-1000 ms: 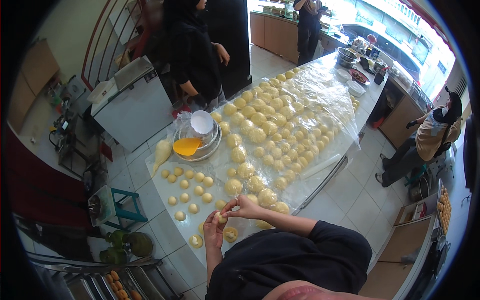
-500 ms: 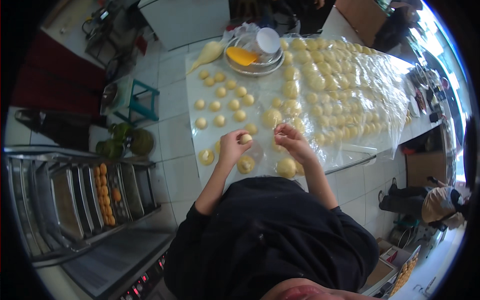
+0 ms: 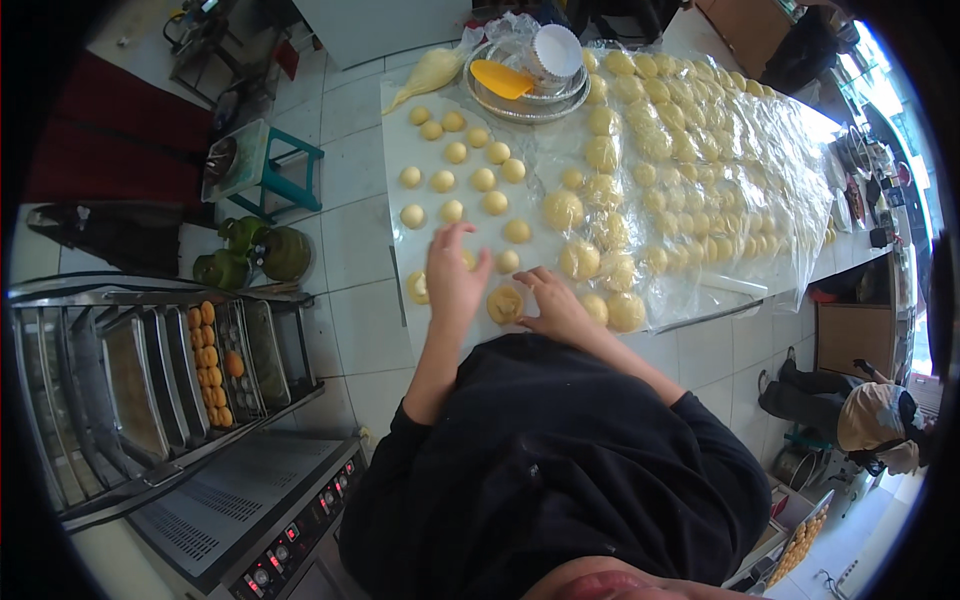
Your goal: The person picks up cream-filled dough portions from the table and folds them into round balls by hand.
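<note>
My left hand (image 3: 457, 280) is open over the left part of the white table, fingers spread and nothing in them. Partly behind it lies a pale dough piece (image 3: 468, 260); a flattened dough round with pale filling (image 3: 417, 288) is to its left. My right hand (image 3: 557, 309) reaches in from the right, thumb and fingers apart at the edge of another flattened dough round with filling (image 3: 504, 304). Just beyond that round sits a smooth dough ball (image 3: 508, 262). More small balls (image 3: 483, 180) lie in loose rows farther off.
Clear plastic sheet (image 3: 735, 180) covers many dough balls on the right. At the back are metal trays (image 3: 530, 115) with a yellow scraper (image 3: 502, 79) and paper cups (image 3: 556, 50), beside a piping bag (image 3: 430, 75). A tray rack (image 3: 170, 400) stands at left; a person (image 3: 850, 405) is at right.
The dough ball from my left hand now lies on the table. My left hand has opened and moved away leftward; my right hand has come down to the filled dough round.
</note>
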A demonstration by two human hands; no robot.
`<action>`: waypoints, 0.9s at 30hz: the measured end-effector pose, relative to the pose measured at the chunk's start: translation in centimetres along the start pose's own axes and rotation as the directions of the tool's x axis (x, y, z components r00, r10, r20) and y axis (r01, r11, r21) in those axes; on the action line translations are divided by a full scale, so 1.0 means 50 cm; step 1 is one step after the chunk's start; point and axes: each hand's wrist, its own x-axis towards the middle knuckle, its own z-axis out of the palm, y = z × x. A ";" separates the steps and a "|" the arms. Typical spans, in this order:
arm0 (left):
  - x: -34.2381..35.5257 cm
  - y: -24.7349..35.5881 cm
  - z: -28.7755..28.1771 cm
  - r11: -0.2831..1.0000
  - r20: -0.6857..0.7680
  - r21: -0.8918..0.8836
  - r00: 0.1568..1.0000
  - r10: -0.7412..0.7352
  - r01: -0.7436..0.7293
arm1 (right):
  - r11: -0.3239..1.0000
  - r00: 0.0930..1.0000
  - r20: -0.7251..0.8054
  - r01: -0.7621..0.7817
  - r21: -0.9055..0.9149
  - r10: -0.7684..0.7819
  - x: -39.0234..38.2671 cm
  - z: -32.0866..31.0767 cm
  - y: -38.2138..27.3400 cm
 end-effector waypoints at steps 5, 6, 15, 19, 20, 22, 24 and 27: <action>-0.017 -0.024 -0.068 0.983 -0.238 -0.134 0.959 -0.154 0.125 | 0.997 0.996 0.078 0.041 -0.065 -0.036 0.023 0.043 0.006; -0.024 -0.033 -0.071 0.983 -0.239 -0.136 0.958 -0.157 0.127 | 0.999 0.991 0.137 0.005 -0.049 0.002 0.029 0.043 0.010; -0.054 -0.061 -0.060 0.924 -0.079 -0.261 0.948 -0.309 0.280 | 0.999 0.997 0.069 0.027 0.046 -0.030 0.026 0.041 0.011; -0.065 -0.046 -0.038 0.768 0.372 -0.560 0.923 -0.101 0.310 | 0.830 0.997 0.066 -0.074 0.553 0.045 0.023 -0.013 -0.003; -0.067 -0.040 -0.031 0.636 0.548 -0.625 0.835 -0.057 0.453 | 0.830 0.997 0.062 -0.073 0.554 0.046 0.022 -0.021 -0.006; -0.064 -0.038 -0.014 0.586 0.566 -0.650 0.823 -0.050 0.483 | 0.721 0.999 0.035 -0.040 0.691 0.022 0.024 -0.037 -0.010; -0.060 -0.036 -0.012 0.535 0.584 -0.671 0.810 -0.044 0.513 | 0.504 0.991 0.101 -0.132 0.853 0.088 0.028 -0.067 -0.019; -0.047 -0.023 -0.017 0.536 0.511 -0.700 0.855 -0.086 0.472 | 0.189 0.951 0.273 -0.297 0.936 0.145 0.034 -0.079 0.022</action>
